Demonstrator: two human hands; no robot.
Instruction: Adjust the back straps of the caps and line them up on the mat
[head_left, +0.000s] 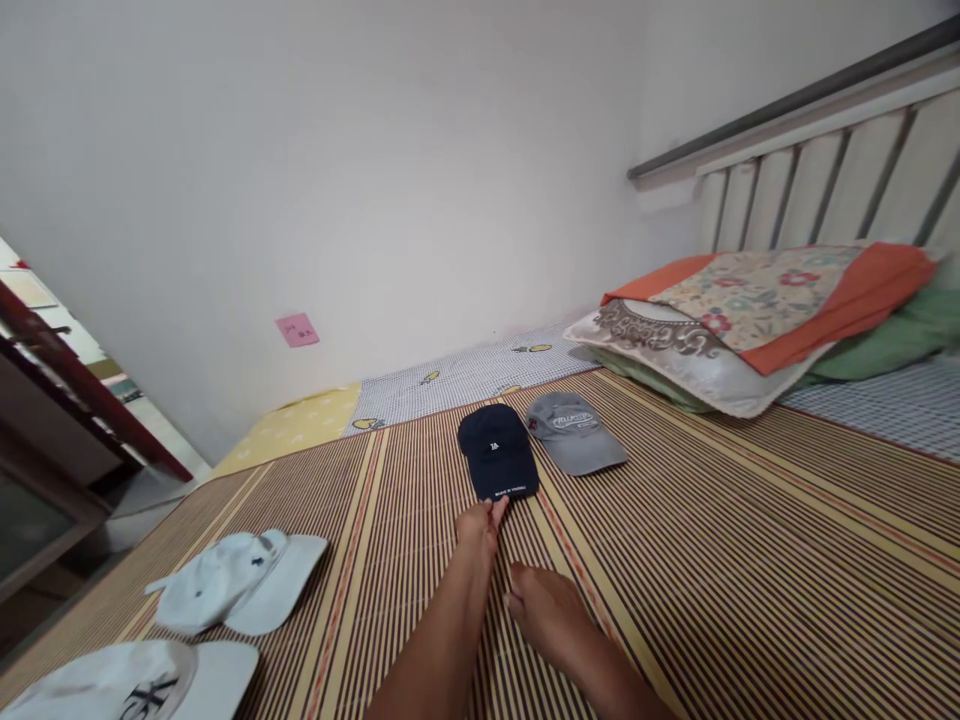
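Observation:
A navy baseball cap [496,440] lies on the striped mat with its brim toward me and a small white emblem on the front. My left hand [478,524] is at the brim's near edge, its fingers closed on it. Lower and to the right, my right hand [546,608] is over the mat, loosely curled, thumb a little apart from the fingers, with nothing visible in it. Just right of the navy cap sits a grey cap [577,440] with white lettering.
On the left lie a pale cap [225,580] and a white cap [150,680] with black letters, cut off by the frame edge. A pillow [720,370] with a floral cloth [772,285] is at the back right, by the slatted headboard [817,175]. A white wall [450,180] stands behind.

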